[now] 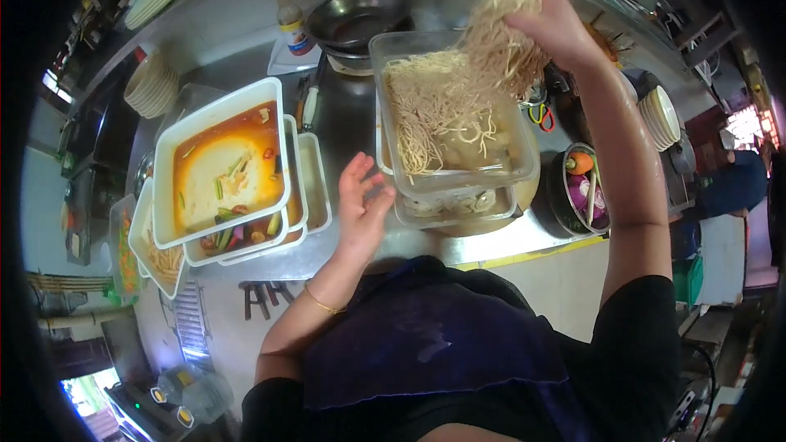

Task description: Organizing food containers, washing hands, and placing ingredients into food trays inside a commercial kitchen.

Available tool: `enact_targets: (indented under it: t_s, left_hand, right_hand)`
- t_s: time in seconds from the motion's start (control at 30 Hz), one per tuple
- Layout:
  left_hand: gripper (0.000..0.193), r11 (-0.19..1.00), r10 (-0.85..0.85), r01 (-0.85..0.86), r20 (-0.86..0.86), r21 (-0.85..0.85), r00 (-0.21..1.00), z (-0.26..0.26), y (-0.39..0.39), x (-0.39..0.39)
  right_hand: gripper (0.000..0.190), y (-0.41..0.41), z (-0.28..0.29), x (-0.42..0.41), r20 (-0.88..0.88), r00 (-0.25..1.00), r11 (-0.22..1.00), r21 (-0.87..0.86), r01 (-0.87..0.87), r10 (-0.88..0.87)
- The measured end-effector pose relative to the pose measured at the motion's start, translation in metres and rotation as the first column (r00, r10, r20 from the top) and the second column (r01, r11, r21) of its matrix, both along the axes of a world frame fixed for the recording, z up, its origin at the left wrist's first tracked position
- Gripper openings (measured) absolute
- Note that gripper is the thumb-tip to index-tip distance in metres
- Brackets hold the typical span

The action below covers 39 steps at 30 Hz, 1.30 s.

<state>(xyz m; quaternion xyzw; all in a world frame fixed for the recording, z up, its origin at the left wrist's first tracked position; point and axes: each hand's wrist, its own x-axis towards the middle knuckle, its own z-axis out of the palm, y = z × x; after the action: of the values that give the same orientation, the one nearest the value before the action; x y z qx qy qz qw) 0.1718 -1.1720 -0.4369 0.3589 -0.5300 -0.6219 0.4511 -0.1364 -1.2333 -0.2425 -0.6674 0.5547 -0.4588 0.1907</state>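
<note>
My right hand (546,21) is raised over the far right side of a clear plastic tub (463,181). It grips a hanging bunch of pale noodle-like shreds (503,43). More of the same strands (424,98) lie in the tub, thick on the left and sparse on the right, where the bottom shows. Under this tub is a second clear container (457,212) with pale slices inside. My left hand (362,202) hovers near the tub's front left corner with nothing in it, palm turned up and fingers apart.
Stacked white trays (221,239) stand at left, the top one holding orange-red liquid and vegetable bits. Behind are a sauce bottle (291,21) and a dark pan (359,15). To the right sit a pot of vegetables (580,190), scissors with coloured handles (541,118) and stacked bowls (658,116).
</note>
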Motion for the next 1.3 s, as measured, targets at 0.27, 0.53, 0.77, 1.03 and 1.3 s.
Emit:
enact_targets:
  t_s: [0.27,0.53,0.77,1.03,1.3]
  left_hand:
    - [0.062,0.968,-0.145,0.091,-0.225,-0.234,0.964,0.08,-0.028,-0.034]
    - [0.085,0.863,-0.201,0.041,-0.267,-0.503,0.943,0.218,-0.084,-0.107]
    - [0.102,0.751,-0.655,0.562,-0.286,-0.347,0.699,0.262,-0.112,-0.146]
    - [0.087,0.684,-0.729,0.709,-0.184,-0.172,0.659,0.166,-0.081,-0.164]
    - [0.02,0.764,-0.561,0.623,-0.303,0.167,0.77,0.111,-0.08,-0.179]
  right_hand:
    - [0.026,0.011,0.089,0.022,0.074,0.995,0.993,-0.084,0.078,-0.072]
    - [0.018,0.017,0.156,0.041,0.16,0.987,0.978,-0.204,0.044,-0.011]
    - [0.017,0.034,0.187,0.065,0.355,0.913,0.97,-0.201,-0.137,0.202]
    - [0.013,0.028,0.168,0.029,0.348,0.921,0.969,-0.226,-0.099,0.175]
    - [0.014,0.036,0.155,0.014,0.364,0.91,0.968,-0.216,-0.125,0.199]
